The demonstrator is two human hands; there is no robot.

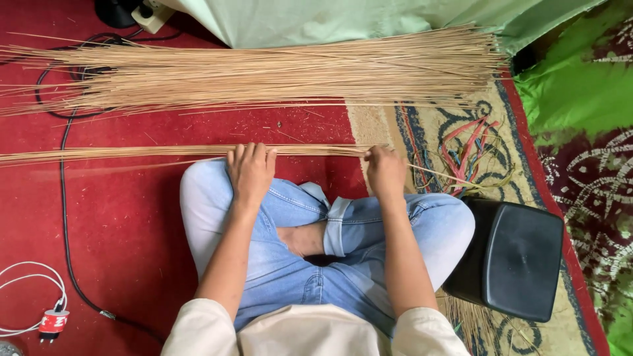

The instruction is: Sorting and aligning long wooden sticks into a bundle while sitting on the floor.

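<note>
- The left hand lies palm down on a thin bundle of sticks, fingers curled over its top; its grip is closed on the bundle, pressing it against the left knee.
- The right hand closes its grip on the same bundle at its squared-off end, fingers wrapped around the stalks.
- The thin bundle is made of pale tan, straight, wiry stalks, stiff and dry-looking. It runs level between the two grips and then far out past the left grip, tapering to fine tips.
- Beyond both grips, farther from the body, lies a large heap of sticks of the same straw-coloured material, parallel to the held bundle, loose and fanned at its thin end.
- Just beyond the right grip, a tangle of plastic strips in red, blue and yellowish green lies on a patterned rug with a dark blue scroll border.
- Beneath the grips are the person's crossed legs in light blue denim jeans, cuffs rolled.
- Under the left grip and outward spreads a red carpet, flecked with stalk fragments, crossed by a thin black cable.
- Near the right forearm stands a black plastic stool, smooth, with rounded corners.
- Far past the left elbow lies a coiled white cord with a red plug.
</note>
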